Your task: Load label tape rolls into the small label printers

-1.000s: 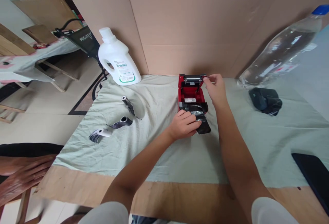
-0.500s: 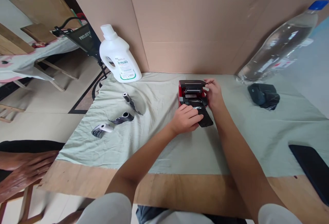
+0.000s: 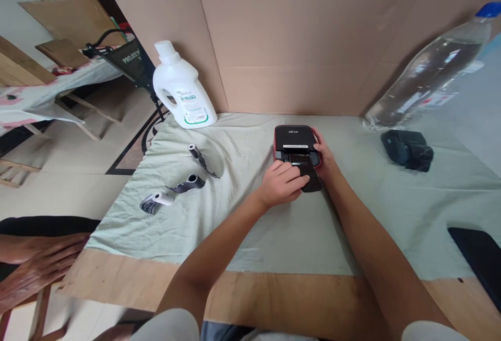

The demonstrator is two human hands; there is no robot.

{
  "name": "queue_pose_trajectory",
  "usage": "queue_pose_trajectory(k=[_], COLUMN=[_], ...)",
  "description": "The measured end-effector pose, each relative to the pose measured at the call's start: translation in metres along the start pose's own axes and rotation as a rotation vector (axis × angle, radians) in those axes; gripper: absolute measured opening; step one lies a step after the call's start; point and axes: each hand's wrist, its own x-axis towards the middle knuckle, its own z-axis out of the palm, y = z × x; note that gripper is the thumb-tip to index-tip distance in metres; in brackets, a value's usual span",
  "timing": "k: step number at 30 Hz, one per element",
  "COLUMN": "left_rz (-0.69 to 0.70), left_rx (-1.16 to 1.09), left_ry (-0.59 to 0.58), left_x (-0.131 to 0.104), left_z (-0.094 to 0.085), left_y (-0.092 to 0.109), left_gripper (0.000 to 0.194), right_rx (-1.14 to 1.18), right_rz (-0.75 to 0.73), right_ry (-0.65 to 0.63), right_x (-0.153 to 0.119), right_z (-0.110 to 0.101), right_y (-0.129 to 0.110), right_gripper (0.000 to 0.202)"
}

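A small red and black receipt printer [image 3: 294,136] stands on the green cloth, its lid lying down over the roll bay. From its front edge hangs a dark paper strip [image 3: 311,180]. My left hand [image 3: 282,182] is closed on this strip at the printer's front left. Along the right side of the printer, my right hand [image 3: 325,154] wraps round the casing, thumb near the lid's edge. To the left lie several part-used paper rolls with dark tails: an upper roll [image 3: 199,156], a middle roll [image 3: 191,182] and a lower roll [image 3: 158,200].
A white detergent bottle [image 3: 183,90] and a large clear bottle [image 3: 430,70] lean near the cardboard wall [image 3: 289,33]. On the right are a black wrapped object [image 3: 407,149] and a dark flat object [image 3: 479,263]. Another person's hand [image 3: 43,263] rests at the left.
The printer's lid has swung down from raised to closed, covering the inside. My right hand has shifted down its right side. My left hand keeps its hold on the strip.
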Motion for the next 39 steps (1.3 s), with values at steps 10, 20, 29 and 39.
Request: queue_pose_trajectory(k=[10,20,29,39], left_rz=[-0.577,-0.677,-0.654,-0.658], left_rx=[-0.168,-0.266,-0.304,-0.310], left_ry=[0.001,-0.044,-0.027,0.054], left_x=[-0.004,-0.013,-0.014,-0.029], left_z=[-0.007,-0.004,-0.001,0.015], left_y=[-0.020,-0.031,-0.045,-0.038], left_gripper=[0.046,0.056,0.055,0.064], right_rx=[-0.003,0.062,0.061,-0.044], right_rz=[-0.060,-0.035,-0.024,-0.076], right_ry=[-0.072,-0.096,-0.061,-0.031], right_x=[-0.001,0.001,0.004,-0.011], right_z=[0.002,-0.004,-0.003,0.004], right_y=[0.002,0.004,0.006,0.005], right_gripper=[0.070,0.068,0.071,0.083])
